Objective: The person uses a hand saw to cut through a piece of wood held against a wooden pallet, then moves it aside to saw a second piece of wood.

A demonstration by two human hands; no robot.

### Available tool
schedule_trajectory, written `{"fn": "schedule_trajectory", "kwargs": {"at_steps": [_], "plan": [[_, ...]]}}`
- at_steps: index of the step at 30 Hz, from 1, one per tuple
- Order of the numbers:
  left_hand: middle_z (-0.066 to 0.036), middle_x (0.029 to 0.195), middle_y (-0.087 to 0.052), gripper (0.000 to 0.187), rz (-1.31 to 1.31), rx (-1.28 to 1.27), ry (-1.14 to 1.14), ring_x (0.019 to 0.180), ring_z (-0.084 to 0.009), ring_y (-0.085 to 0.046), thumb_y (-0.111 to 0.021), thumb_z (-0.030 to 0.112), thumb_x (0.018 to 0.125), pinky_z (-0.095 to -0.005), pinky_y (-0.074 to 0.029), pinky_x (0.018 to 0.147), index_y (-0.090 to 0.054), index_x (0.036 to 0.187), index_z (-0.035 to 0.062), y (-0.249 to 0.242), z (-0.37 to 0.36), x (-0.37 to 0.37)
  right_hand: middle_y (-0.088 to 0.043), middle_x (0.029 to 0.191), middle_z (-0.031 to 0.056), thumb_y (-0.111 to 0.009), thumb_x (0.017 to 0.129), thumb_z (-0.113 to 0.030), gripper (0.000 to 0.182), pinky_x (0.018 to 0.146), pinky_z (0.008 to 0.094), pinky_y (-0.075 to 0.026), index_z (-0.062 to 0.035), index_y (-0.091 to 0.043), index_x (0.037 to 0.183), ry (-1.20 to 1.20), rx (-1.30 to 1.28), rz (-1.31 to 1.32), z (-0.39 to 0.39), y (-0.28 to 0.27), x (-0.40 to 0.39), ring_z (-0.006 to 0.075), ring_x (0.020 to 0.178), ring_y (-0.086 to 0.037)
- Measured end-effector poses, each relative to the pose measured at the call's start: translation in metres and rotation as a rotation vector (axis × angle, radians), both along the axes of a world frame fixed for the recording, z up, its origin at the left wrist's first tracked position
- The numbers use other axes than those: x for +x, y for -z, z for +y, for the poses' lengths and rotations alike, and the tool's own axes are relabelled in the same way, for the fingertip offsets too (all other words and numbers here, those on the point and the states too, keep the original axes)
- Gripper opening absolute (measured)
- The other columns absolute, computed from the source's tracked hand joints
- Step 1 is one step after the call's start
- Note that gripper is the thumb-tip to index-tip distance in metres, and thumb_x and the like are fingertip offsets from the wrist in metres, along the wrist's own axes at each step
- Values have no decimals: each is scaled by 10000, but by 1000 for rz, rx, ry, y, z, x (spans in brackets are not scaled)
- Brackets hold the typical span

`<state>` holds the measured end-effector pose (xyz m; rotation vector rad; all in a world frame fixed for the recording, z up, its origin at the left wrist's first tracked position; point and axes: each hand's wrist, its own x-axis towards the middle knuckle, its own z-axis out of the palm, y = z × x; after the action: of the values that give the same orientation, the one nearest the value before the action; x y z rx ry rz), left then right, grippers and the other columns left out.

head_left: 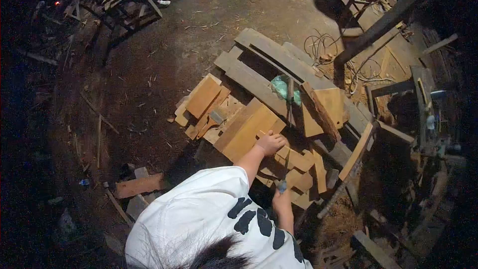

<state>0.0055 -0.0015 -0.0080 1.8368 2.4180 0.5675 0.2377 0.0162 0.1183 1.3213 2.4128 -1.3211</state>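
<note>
My left hand point(271, 143) is closed over the edge of a small wooden piece point(282, 154), beside a wide wooden board point(249, 129). A thin, pale sliver lies by its fingertips. My right hand point(282, 203), lower down, is wrapped around a slim hand tool point(282, 186) with a bluish-grey handle. The tool's narrow dark shaft points up toward the left hand; its tip is hard to make out. Several cut wooden blocks point(300, 180) lie between and to the right of the hands.
A low plank bench point(269, 67) carries wood pieces, a green plastic bag point(281, 88) and a rough bark-edged slab point(318, 112). A slanted post point(378, 32) and coiled cable point(321, 47) stand right. Another person sits by a wooden stand point(132, 7) at the upper left.
</note>
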Motion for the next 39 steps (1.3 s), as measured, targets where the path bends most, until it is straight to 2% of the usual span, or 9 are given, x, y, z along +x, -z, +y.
{"fn": "schedule_trajectory", "kwargs": {"at_steps": [5,9,16,18,22,24,27,33,39], "plan": [[42,957,-632,257,21,27,-14,955,-134,-576,-551,165,772,-376,-397,806,-618,1017,201,-2,-1,0,-610,891,289,-507,845,-84,247,806,445,-464,63,-543,1040,-9,-80,-117,20,31,-31,454,927,-587],[47,915,-634,240,32,24,-5,940,-135,-581,-551,173,773,-376,-405,781,-629,998,204,-8,-2,-1,-602,957,288,-508,850,-88,270,841,434,-452,54,-541,1078,4,-68,-186,7,7,-24,441,983,-575],[18,942,-629,191,14,30,-9,964,-147,-574,-564,192,767,-376,-411,765,-624,949,188,-4,-1,0,-572,1058,325,-510,877,-157,363,858,487,-430,30,-447,1182,-15,-57,-51,3,9,-11,462,1022,-551],[11,932,-624,182,13,57,0,957,-150,-573,-571,194,762,-373,-409,766,-619,937,183,-4,0,0,-600,962,314,-494,885,-166,317,850,466,-447,58,-525,1107,-6,-131,-140,17,7,-37,460,989,-567],[5,935,-625,216,-13,-1,-13,967,-156,-574,-595,200,739,-361,-401,789,-603,954,174,-2,1,1,-585,1023,326,-478,898,-175,309,851,471,-443,55,-529,1098,-34,-137,-388,16,4,-42,464,1014,-553],[-1,947,-628,271,-16,-49,4,974,-158,-576,-621,203,709,-364,-401,800,-590,976,163,-3,1,-1,-565,1075,329,-478,893,-162,307,878,459,-436,50,-524,1111,-7,-105,-95,5,-16,-28,457,1053,-533],[-1,923,-623,275,35,39,-7,957,-164,-581,-629,202,697,-372,-400,791,-584,966,160,10,1,0,-560,1083,314,-477,892,-153,310,897,454,-429,33,-507,1139,10,-98,-72,-8,10,10,453,1060,-525],[9,907,-617,216,12,28,9,930,-163,-587,-622,185,697,-381,-389,795,-569,905,159,-5,2,-1,-567,1071,299,-490,884,-159,334,889,460,-431,26,-475,1162,-7,-207,-247,25,-8,-51,465,1025,-537],[5,850,-604,224,107,87,-3,885,-166,-577,-626,177,680,-359,-395,735,-568,895,154,8,2,-2,-594,984,309,-501,874,-157,302,808,488,-457,37,-503,1106,7,-92,-152,-2,-22,-11,472,949,-570]]}}
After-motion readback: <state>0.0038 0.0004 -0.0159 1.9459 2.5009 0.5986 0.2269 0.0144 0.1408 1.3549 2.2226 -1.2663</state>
